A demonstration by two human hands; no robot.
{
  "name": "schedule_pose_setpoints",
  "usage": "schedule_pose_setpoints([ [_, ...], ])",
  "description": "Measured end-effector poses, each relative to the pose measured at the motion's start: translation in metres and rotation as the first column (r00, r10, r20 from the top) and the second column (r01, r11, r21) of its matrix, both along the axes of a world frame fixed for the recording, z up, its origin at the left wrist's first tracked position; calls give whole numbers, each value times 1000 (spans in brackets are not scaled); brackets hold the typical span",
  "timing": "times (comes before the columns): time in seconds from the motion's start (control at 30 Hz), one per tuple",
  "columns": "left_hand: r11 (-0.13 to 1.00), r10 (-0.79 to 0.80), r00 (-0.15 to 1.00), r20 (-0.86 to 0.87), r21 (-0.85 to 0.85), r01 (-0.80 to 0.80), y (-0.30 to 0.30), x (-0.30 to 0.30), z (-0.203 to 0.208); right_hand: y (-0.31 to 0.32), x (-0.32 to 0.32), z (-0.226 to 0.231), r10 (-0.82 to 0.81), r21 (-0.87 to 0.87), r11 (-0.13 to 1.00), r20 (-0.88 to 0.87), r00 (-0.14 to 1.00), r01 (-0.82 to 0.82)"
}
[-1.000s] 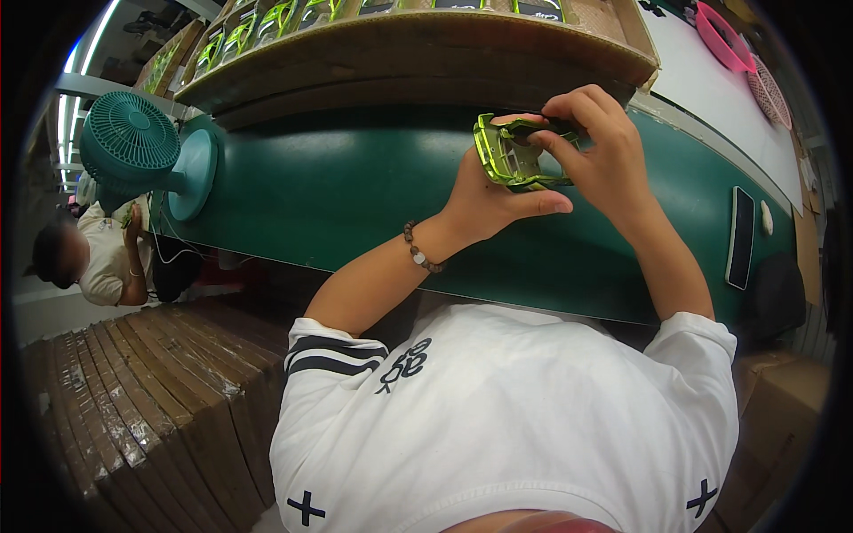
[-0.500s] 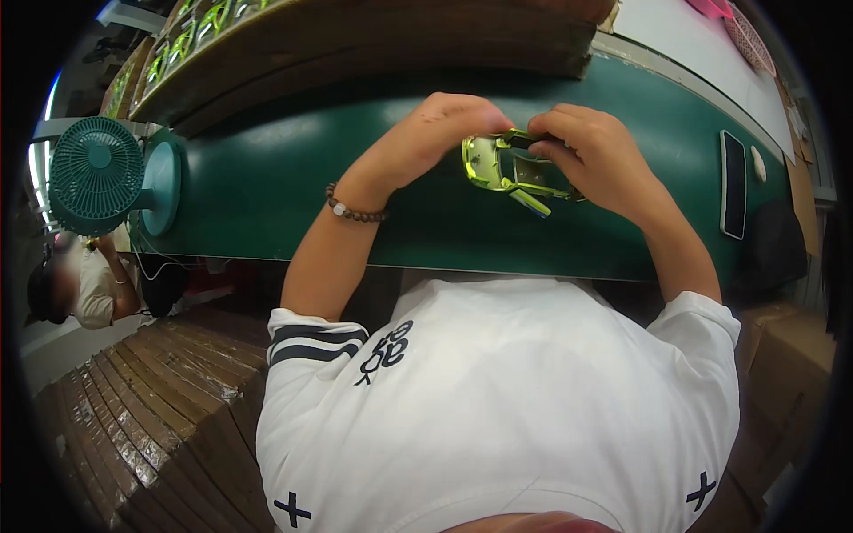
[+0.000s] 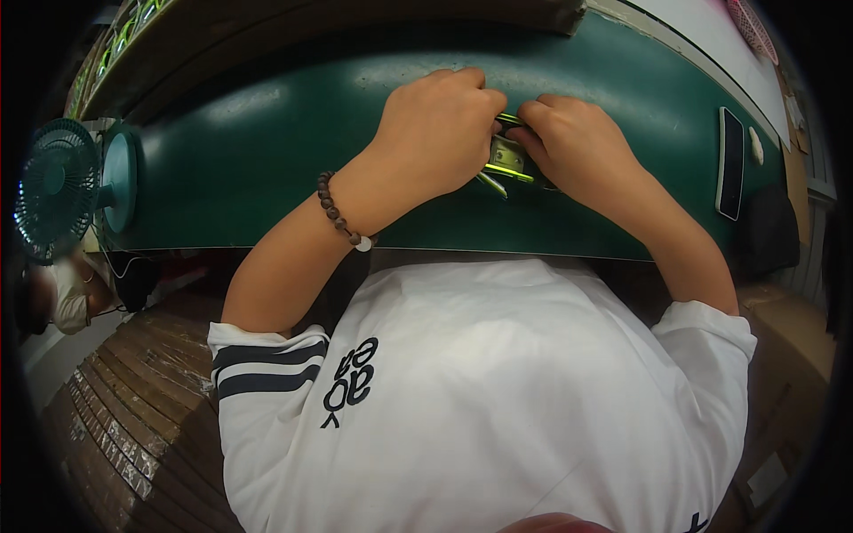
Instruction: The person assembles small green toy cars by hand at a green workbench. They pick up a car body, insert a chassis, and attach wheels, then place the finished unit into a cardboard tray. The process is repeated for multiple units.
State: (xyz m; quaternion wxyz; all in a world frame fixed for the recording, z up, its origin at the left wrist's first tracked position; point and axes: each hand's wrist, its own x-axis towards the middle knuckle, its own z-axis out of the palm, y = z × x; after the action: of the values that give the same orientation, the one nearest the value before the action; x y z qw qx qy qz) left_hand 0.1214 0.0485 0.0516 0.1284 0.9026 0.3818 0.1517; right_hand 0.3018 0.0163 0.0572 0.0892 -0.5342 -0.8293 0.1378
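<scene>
Left hand: curled against the left end of the green frame; fingertips hidden, so whether they are clamped cannot be told.
Right hand: thumb and forefinger clamped on the frame's right side.
Green frame: held between both hands over the tabletop, presumably so that it is steadied from both ends.
Phone-like slab: laid at the right, probably to be kept out of the way.
Fan: stood at far left, apparently for cooling.

Glossy lime-green frame (partly hidden), held between both hands
</scene>
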Motion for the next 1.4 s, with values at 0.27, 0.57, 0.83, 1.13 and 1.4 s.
schedule_pose_setpoints([
  [0.27, 996, -53, 998, 18, 66, 52, 4, -4, -4, 9, -6, -1, 10, 24, 1000, -21, 1000, -9],
  [0.57, 994, -46, 998, 39, 97, 42, 4, 2, -7, 13, -5, -10, 48, 25, 999, -50, 998, -47],
  [0.83, 996, -6, 999, 39, 87, 3, 4, -3, -11, 14, -4, 1, -9, -7, 1000, 12, 1000, 9],
  [1.13, 940, -29, 968, 248, 337, -58, -35, -3, -20, -35, 8, 6, -40, 141, 987, -261, 964, 79],
  [1.4, 934, -52, 956, 287, 352, -55, -30, -3, -7, -43, 6, 24, 35, 310, 948, -332, 943, 74],
])
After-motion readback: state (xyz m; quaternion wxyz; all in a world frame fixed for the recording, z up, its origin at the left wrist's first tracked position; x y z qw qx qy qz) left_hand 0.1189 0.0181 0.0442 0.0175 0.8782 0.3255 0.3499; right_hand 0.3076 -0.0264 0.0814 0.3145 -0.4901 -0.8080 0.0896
